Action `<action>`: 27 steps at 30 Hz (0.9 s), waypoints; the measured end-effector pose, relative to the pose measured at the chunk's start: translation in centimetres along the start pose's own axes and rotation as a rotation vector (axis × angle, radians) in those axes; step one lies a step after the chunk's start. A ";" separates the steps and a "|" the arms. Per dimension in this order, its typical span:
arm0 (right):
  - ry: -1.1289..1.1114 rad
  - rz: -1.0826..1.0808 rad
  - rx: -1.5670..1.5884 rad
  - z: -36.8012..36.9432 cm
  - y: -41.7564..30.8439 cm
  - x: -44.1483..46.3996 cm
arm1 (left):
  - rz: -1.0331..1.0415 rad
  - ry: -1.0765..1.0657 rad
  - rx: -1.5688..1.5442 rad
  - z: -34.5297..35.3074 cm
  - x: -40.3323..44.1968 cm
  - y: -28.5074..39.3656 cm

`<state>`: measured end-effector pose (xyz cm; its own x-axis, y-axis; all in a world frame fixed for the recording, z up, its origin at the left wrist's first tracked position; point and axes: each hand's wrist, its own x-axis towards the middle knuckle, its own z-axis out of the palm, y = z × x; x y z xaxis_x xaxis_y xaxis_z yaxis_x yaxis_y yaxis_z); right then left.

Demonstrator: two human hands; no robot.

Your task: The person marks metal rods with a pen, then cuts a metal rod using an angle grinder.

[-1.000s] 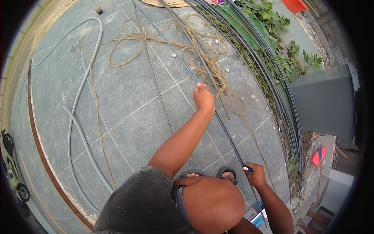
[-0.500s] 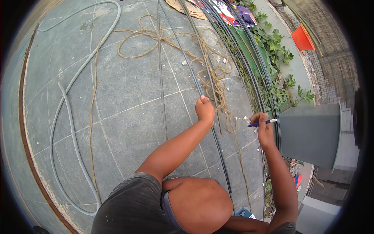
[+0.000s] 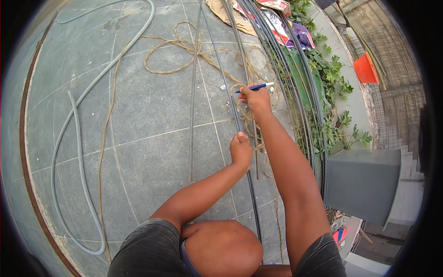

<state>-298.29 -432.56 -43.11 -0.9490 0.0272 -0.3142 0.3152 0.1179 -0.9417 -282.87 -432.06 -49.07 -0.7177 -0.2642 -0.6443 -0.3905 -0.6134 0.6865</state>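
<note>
My left hand [image 3: 241,151] is closed around a long dark steel rod [image 3: 252,199] that runs lengthwise from near my knee to the top of the view. Farther along that rod, my right hand [image 3: 257,101] grips a blue pen [image 3: 261,86] with a white end. The pen's tip points left, close to the rod; whether it touches cannot be made out. Another thin rod [image 3: 192,101] lies on the tiles to the left. Tangled brown rope [image 3: 171,69] spreads beyond and under my hands, partly hidden by the right one.
A grey hose [image 3: 83,166] loops over the tiled floor [image 3: 152,138] on the left. To the right run a bundle of long rods [image 3: 314,97], green plants [image 3: 334,78] and a grey box-like block [image 3: 364,180]. An orange container [image 3: 367,68] stands farther right.
My right hand has moved left and forward with the pen, from beside the rod bundle to the held rod. The left hand stays closed on the rod, slightly lower in view.
</note>
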 end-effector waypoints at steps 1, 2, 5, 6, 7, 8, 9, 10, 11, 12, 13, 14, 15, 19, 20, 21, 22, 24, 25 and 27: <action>0.013 -0.011 -0.138 -0.1 0.3 0.8 | -0.004 -0.011 -0.005 0.0 0.0 0.0; 0.026 -0.022 -0.276 -0.3 0.7 1.5 | -0.007 -0.011 -0.003 0.1 0.0 0.0; 0.044 -0.002 -0.178 0.0 1.6 2.3 | -0.012 -0.002 -0.008 0.3 -0.1 0.3; 0.045 0.002 -0.178 0.0 1.8 2.4 | -0.028 -0.015 -0.032 0.3 -0.2 0.3; 0.032 0.033 -0.162 0.2 2.0 2.4 | -0.042 -0.028 -0.055 0.2 -0.2 0.3; 0.018 0.061 -0.145 0.4 2.1 2.4 | -0.042 -0.026 -0.052 0.2 0.0 0.0; 0.017 0.064 -0.143 0.6 2.2 2.5 | -0.033 -0.030 -0.060 0.2 0.2 -0.2; 0.017 0.086 -0.127 0.7 2.0 2.3 | -0.026 -0.034 -0.067 0.1 0.2 -0.3; 0.019 0.109 -0.111 0.8 1.9 2.1 | -0.030 -0.031 -0.064 0.1 0.2 -0.3; 0.020 0.114 -0.109 0.9 2.0 2.0 | -0.021 -0.030 -0.069 0.1 0.1 -0.3; -0.004 0.117 -0.131 0.9 2.1 2.0 | -0.011 -0.029 -0.075 0.2 0.1 -0.2; -0.027 0.119 -0.151 0.8 2.2 2.1 | -0.013 -0.031 -0.070 0.2 0.0 -0.1; -0.024 0.121 -0.148 0.7 2.2 2.1 | -0.023 -0.040 -0.069 0.1 -0.1 0.0; -0.065 0.123 -0.176 0.6 2.2 2.7 | -0.019 -0.006 -0.053 0.2 -0.1 0.1; -0.091 0.123 -0.195 0.5 2.2 2.9 | -0.019 -0.006 -0.052 0.2 -0.1 0.2; -0.092 0.123 -0.194 0.6 2.4 3.0 | -0.034 -0.013 -0.062 0.2 -0.1 0.3; -0.091 0.129 -0.186 0.7 2.2 2.8 | -0.050 -0.019 -0.072 0.1 -0.1 0.2; -0.092 0.134 -0.177 1.0 1.6 2.6 | -0.028 -0.023 -0.057 0.2 0.1 -0.2; -0.103 0.143 -0.165 1.1 1.4 2.5 | -0.007 -0.028 -0.042 0.2 0.1 -0.2; -0.113 0.153 -0.152 1.2 1.1 2.4 | -0.020 -0.029 -0.048 0.1 0.1 -0.2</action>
<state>-300.19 -433.56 -45.01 -0.8803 -0.0543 -0.4714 0.4416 0.2695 -0.8558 -282.94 -431.88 -49.18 -0.7265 -0.2302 -0.6475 -0.3774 -0.6537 0.6559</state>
